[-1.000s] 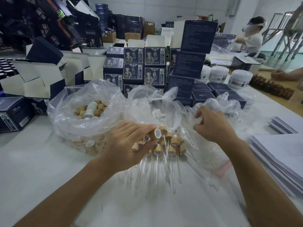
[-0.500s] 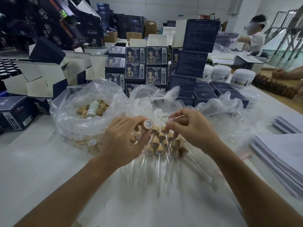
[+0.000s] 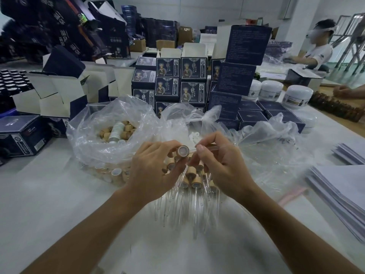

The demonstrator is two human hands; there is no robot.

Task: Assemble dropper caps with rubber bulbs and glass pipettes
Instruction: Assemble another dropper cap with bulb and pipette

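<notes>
the dropper cap point(image 3: 182, 151), a tan wooden collar with a pale inner face turned toward the camera, sits at the centre of the view above the bench point(image 3: 39, 194), pinched between the thumb and fingers of the left hand point(image 3: 156, 171). just at its 3 o'clock the near end of a glass pipette point(image 3: 215, 146) almost meets the cap; whether they touch cannot be told. the right hand point(image 3: 219, 167) pinches that pipette between thumb and forefinger, and the tube runs out level toward 3 o'clock. directly below both hands, at 6 o'clock, lies a pile of finished droppers point(image 3: 192, 178), caps up and glass stems fanned down the bench. at 10 o'clock a clear plastic bag point(image 3: 94, 139) holds loose wooden caps; at 12 o'clock a second bag point(image 3: 192, 136) shows small white bulbs. at 3 o'clock lies crumpled clear plastic point(image 3: 276, 143), and beyond it stacked paper sheets point(image 3: 339, 186). dark blue boxes point(image 3: 193, 80) stand stacked at 12 o'clock.
</notes>
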